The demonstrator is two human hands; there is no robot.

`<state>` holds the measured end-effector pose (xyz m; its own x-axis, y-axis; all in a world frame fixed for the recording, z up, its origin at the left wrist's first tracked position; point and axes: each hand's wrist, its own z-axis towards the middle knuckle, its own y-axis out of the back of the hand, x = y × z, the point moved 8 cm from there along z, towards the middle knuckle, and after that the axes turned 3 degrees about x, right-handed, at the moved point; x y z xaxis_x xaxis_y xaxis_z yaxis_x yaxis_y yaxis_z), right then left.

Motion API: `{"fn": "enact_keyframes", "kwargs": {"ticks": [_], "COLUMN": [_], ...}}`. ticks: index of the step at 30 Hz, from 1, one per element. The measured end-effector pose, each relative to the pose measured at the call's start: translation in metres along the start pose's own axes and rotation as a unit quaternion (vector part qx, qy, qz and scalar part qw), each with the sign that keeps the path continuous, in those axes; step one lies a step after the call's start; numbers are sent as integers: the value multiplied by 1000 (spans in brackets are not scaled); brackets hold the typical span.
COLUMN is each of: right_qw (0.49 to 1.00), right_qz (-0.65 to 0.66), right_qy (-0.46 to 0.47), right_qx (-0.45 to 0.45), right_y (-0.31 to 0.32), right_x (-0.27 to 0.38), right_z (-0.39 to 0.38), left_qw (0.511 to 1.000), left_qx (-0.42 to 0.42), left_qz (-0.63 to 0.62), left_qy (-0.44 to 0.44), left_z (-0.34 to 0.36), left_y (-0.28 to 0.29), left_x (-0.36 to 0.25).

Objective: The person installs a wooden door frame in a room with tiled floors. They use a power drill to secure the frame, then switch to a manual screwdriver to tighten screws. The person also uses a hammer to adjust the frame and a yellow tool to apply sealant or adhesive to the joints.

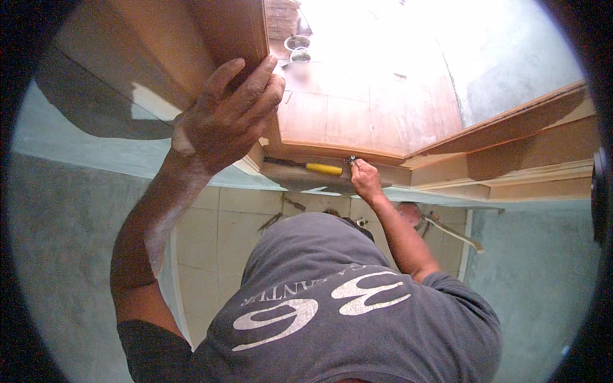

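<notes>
- Wooden panel, one, at upper left: long edge presented to the left hand.
- Left hand, one, raised: laid against the panel near its edge, back of the hand toward the camera, fingers extended; whether the edge is clasped cannot be told. Steady, light pressure is advised here, so that the panel is not allowed to swing.
- Small metal piece, one, dark with a bright glint: located at the lower wooden frame member, below the bright opening; exact kind too small to be told.
- Right hand, one: fingertips closed in a pinch on the small metal piece. A fine fingertip hold is judged suitable; the piece is best seated squarely against the wood before any force is applied.
- Yellow-handled tool, one, dark shaft pointing left: lying along the same frame member, just beside the right hand, held by neither. Care is advised that it is not knocked off by the knuckles.
- Tiled floor, below: loose tools, among them one with a pale handle. A dropped piece could be lost there; a secure pinch is recommended.
</notes>
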<state>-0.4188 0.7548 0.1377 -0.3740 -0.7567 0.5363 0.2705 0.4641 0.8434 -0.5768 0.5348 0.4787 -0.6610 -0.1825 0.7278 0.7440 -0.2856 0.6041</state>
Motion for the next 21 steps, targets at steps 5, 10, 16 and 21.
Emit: {"fn": "enact_keyframes", "kwargs": {"ticks": [5, 10, 16, 21], "right_qw": [999, 993, 983, 983], "right_qz": [15, 76, 85, 20], "right_qy": [25, -46, -154, -173], "right_qx": [-24, -82, -54, -62], "right_y": [5, 15, 11, 10], "right_x": [0, -4, 2, 10], "right_z": [-10, -16, -7, -3], "left_qw": [1000, 999, 999, 999], "left_qx": [-12, -18, -10, -22], "left_qz": [-2, 42, 35, 30], "left_qy": [1, -10, -16, -8], "left_z": [3, 4, 2, 3], "left_y": [-5, -5, -5, -5], "left_x": [-3, -5, -7, -7]}}
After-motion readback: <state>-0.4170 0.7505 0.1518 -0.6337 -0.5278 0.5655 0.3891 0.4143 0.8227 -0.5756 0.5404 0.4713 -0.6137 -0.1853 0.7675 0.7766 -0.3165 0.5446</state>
